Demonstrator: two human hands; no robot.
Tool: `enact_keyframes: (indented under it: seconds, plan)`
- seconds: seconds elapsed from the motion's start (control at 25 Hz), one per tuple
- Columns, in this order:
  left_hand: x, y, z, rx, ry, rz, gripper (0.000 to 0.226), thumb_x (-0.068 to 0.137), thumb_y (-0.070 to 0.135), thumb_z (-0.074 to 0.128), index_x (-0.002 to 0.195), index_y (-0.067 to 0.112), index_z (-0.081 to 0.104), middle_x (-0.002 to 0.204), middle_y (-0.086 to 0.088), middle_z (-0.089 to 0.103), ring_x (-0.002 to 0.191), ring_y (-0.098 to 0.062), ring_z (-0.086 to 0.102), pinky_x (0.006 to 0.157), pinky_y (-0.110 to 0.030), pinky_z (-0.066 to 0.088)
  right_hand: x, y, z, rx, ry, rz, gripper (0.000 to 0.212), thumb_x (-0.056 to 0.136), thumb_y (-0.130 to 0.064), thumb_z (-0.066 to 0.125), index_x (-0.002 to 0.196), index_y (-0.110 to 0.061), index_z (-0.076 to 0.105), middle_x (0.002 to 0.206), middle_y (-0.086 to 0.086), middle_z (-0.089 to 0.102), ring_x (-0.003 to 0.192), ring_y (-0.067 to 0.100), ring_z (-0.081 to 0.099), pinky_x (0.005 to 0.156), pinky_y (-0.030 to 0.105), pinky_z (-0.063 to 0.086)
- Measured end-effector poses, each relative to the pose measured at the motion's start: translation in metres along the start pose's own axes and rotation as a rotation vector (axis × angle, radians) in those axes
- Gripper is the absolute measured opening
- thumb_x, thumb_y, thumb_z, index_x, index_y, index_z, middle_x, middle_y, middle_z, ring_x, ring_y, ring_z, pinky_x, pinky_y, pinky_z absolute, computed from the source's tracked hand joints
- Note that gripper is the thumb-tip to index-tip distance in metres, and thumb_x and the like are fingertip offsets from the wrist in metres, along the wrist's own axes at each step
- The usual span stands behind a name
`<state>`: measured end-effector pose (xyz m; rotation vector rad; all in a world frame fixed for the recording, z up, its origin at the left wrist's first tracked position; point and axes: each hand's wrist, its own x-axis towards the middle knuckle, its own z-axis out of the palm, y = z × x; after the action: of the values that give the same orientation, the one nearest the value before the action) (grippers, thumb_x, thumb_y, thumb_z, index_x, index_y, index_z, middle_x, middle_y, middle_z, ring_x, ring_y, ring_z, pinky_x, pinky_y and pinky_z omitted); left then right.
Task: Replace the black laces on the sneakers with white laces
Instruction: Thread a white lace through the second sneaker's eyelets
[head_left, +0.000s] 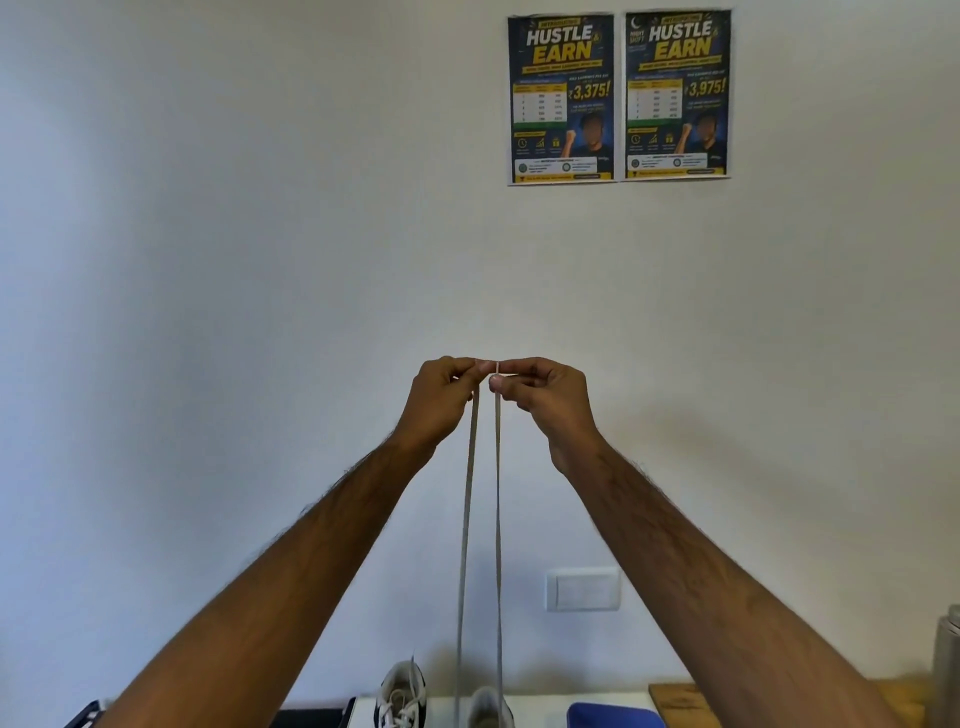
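Both my arms reach up in front of the wall. My left hand (441, 400) and my right hand (545, 397) pinch the two ends of a white lace (497, 519) side by side at the top. The two strands hang straight down, taut, to a sneaker (488, 709) at the bottom edge, mostly cut off by the frame. A second sneaker (402, 696), white with white lacing and dark trim, stands to its left. No black lace is in sight.
Two posters (618, 96) hang high on the white wall. A wall switch plate (583, 590) sits low. Along the bottom edge are a blue object (608, 716), a wooden surface (680, 699), a grey bottle (948, 670) and a dark object (311, 718).
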<state>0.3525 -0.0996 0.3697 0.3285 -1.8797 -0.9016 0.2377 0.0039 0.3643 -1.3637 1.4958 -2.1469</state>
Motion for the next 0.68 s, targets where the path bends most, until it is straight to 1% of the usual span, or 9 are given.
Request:
enact_keyframes:
  seconds: [0.08,0.2,0.32,0.4,0.48,0.52,0.56,0.64,0.68]
  plan:
    - [0.002,0.001,0.003,-0.008,0.033,0.015,0.020,0.099,0.027,0.064,0.108,0.016,0.078,0.093,0.005,0.074,0.079,-0.009,0.063,0.070,-0.020,0.048,0.002,-0.001,-0.002,-0.005,-0.001,0.001,0.025,0.079,-0.007,0.084,0.102,-0.010,0.076,0.086,0.007,0.079,0.084,0.009,0.075,0.073,0.017,0.048]
    - [0.004,0.003,0.003,-0.033,0.073,0.040,0.018,0.094,0.024,0.071,0.109,0.016,0.079,0.094,0.002,0.077,0.076,-0.009,0.068,0.069,-0.019,0.051,0.004,0.000,-0.006,0.007,-0.009,0.009,0.026,0.079,-0.008,0.084,0.104,-0.008,0.075,0.089,0.009,0.079,0.086,0.012,0.075,0.077,0.023,0.048]
    - [0.000,-0.001,0.004,-0.091,0.098,0.018,0.018,0.093,0.021,0.073,0.110,0.015,0.076,0.094,-0.004,0.076,0.076,-0.016,0.074,0.070,-0.027,0.059,0.003,0.007,-0.009,0.004,-0.025,0.024,0.025,0.081,-0.010,0.083,0.105,-0.008,0.075,0.095,0.010,0.078,0.088,0.016,0.074,0.079,0.026,0.049]
    - [-0.004,-0.007,0.005,-0.177,0.096,-0.024,0.018,0.093,0.019,0.073,0.109,0.011,0.074,0.095,-0.010,0.073,0.067,-0.020,0.073,0.062,-0.032,0.059,0.003,0.014,-0.011,0.040,-0.032,0.039,0.022,0.085,-0.009,0.080,0.106,-0.005,0.074,0.095,0.010,0.077,0.087,0.020,0.074,0.079,0.028,0.052]
    - [-0.009,-0.021,0.000,-0.194,0.113,-0.042,0.015,0.093,0.020,0.074,0.104,0.012,0.073,0.091,-0.007,0.069,0.057,-0.014,0.066,0.051,-0.029,0.052,0.004,0.023,-0.020,0.082,-0.066,0.079,0.018,0.089,-0.009,0.076,0.106,-0.004,0.073,0.091,0.006,0.076,0.080,0.019,0.072,0.074,0.027,0.055]
    - [-0.010,-0.033,-0.004,-0.097,0.129,-0.019,0.011,0.092,0.023,0.074,0.100,0.014,0.073,0.088,-0.002,0.068,0.059,-0.010,0.062,0.052,-0.025,0.049,0.003,0.032,-0.026,0.060,-0.096,0.112,0.016,0.090,-0.011,0.075,0.105,-0.006,0.073,0.089,0.004,0.074,0.076,0.017,0.070,0.069,0.025,0.055]
    - [-0.012,-0.050,-0.007,0.079,0.121,0.022,0.008,0.091,0.025,0.075,0.095,0.018,0.074,0.087,0.003,0.067,0.064,-0.005,0.059,0.058,-0.021,0.046,0.001,0.044,-0.034,0.006,-0.133,0.166,0.013,0.090,-0.013,0.075,0.103,-0.010,0.073,0.088,0.002,0.074,0.072,0.013,0.067,0.065,0.022,0.053]
    - [-0.027,-0.091,-0.010,0.482,-0.012,0.056,0.004,0.091,0.027,0.074,0.093,0.025,0.076,0.089,0.006,0.061,0.078,-0.005,0.055,0.071,-0.021,0.040,-0.011,0.084,-0.046,-0.154,-0.220,0.302,0.010,0.091,-0.016,0.074,0.101,-0.015,0.074,0.090,0.000,0.074,0.068,0.006,0.063,0.062,0.018,0.050]
    - [-0.039,-0.116,-0.010,0.609,-0.113,0.025,0.006,0.092,0.026,0.073,0.095,0.024,0.078,0.091,0.004,0.058,0.083,-0.008,0.054,0.074,-0.024,0.039,-0.020,0.109,-0.051,-0.240,-0.267,0.367,0.009,0.090,-0.015,0.074,0.100,-0.016,0.075,0.091,0.001,0.075,0.067,0.004,0.062,0.062,0.017,0.049]
